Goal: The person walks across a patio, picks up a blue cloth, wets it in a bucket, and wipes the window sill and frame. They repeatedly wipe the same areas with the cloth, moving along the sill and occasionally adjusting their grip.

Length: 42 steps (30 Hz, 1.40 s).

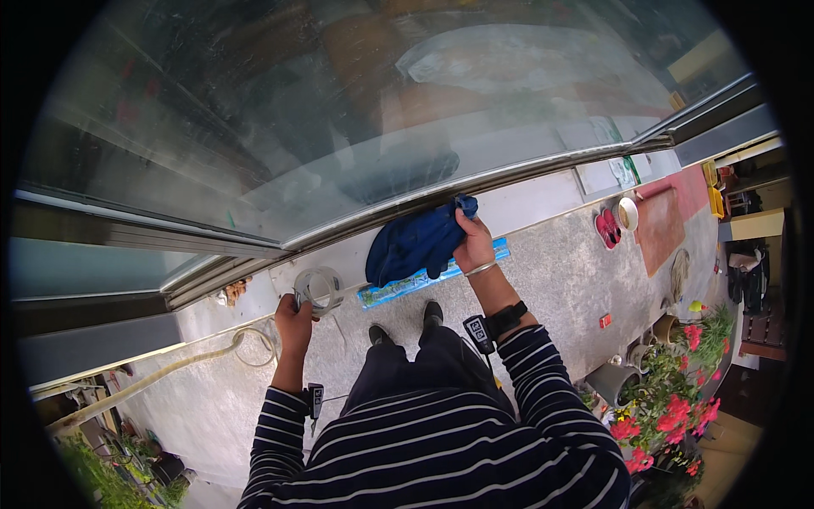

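Note:
My right hand (475, 245) grips a dark blue cloth (413, 245) near its bunched upper end, and the rest drapes to the left in front of the window frame. My left hand (294, 327) pinches the near-left side of a wide roll of transparent tape (336, 294), held above the edge of the pale sill. A small metallic piece shows by the left fingers, too small to name. Below the cloth lies a long blue patterned strip or box (394, 292), partly covered by it. My dark shoes (380, 334) stand on the concrete just before that strip.
A large glass pane (331, 114) rises ahead from its metal track. Brown knobbly pieces (236, 291) lie on the sill at left. A pale hose (172, 370) curls below them. To the right are pink shoes (607, 228), a white bowl (627, 214) and potted red flowers (677, 417).

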Motion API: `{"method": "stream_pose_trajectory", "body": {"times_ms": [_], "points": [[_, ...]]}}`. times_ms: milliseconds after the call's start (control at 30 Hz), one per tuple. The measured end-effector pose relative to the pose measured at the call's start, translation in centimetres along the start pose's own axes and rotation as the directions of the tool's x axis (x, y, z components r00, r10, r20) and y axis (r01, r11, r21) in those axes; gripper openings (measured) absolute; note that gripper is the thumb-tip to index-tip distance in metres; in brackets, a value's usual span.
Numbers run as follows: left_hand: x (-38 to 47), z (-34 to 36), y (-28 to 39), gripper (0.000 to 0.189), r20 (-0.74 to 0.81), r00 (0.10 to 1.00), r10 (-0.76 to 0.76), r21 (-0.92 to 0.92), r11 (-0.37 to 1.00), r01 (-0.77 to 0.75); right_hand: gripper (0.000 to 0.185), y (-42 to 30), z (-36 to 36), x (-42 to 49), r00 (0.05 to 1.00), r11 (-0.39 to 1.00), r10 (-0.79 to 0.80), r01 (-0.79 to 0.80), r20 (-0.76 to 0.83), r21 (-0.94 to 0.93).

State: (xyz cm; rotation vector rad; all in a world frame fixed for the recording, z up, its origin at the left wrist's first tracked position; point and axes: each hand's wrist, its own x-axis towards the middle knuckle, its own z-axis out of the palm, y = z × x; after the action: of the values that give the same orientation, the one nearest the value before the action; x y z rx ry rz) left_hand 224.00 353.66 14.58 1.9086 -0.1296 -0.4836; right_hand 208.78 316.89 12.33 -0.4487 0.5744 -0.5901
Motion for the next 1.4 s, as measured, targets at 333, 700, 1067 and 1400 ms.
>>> {"method": "stream_pose_trajectory", "body": {"times_ms": [333,700,1067,1400], "points": [[1.8,3.8,1.5,0.015,0.027,0.999,0.023,0.118,0.993,-0.026,0.050,-4.2,-0.9,2.0,0.821,-0.152,-0.523,0.173,0.228,-0.973],[0.7,8.0,4.2,0.016,0.173,0.982,0.072,0.071,0.994,-0.085,0.073,-4.4,-1.1,-0.9,0.832,-0.001,-0.554,0.005,0.005,-1.000],[0.5,20.2,9.5,0.017,0.418,0.890,0.183,0.134,0.956,-0.260,0.046,-7.6,0.8,-8.0,0.922,-0.026,-0.121,0.369,0.369,-0.929],[-2.4,25.6,10.3,0.038,0.587,0.767,0.260,0.143,0.899,-0.414,0.025,-10.8,-6.8,-10.0,0.972,0.209,-0.229,-0.008,-0.057,-0.978]]}}
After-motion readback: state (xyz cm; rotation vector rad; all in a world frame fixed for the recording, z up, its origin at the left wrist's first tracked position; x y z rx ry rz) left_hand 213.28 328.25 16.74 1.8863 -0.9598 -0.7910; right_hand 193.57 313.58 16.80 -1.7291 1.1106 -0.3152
